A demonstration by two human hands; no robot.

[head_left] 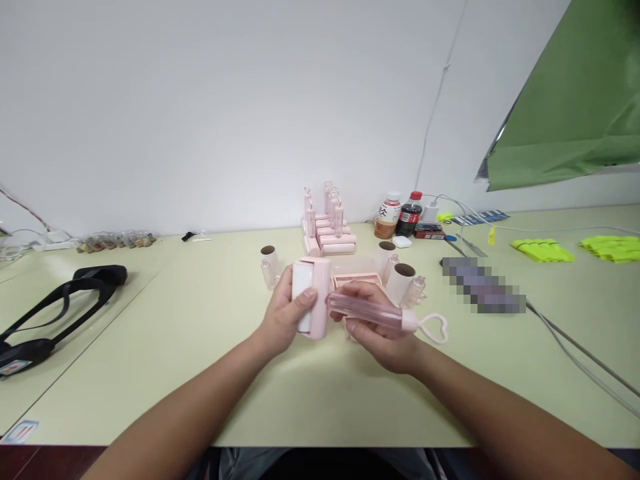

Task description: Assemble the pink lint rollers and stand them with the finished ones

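Note:
My left hand (287, 310) is closed round the head of a lint roller (320, 300), a pink cover over a white roll, held upright above the table. In my right hand (383, 340) lies a clear pink handle (370, 312) with a heart-shaped loop at its right end. The handle's left end meets the side of the roller head; whether it is joined there I cannot tell. Behind my hands is a pink part (357, 279), partly hidden. Around it stand a paper roll (399, 287), another roll (386, 252) and, to the left, a third roll (270, 257).
Several pink lint rollers (337, 240) stand in rows by the wall. To their right are a brown drink bottle (387, 217) and a cola bottle (410, 215). A black strap device (65, 313) lies far left; yellow-green pieces (543, 250) and cables (575, 350) lie right.

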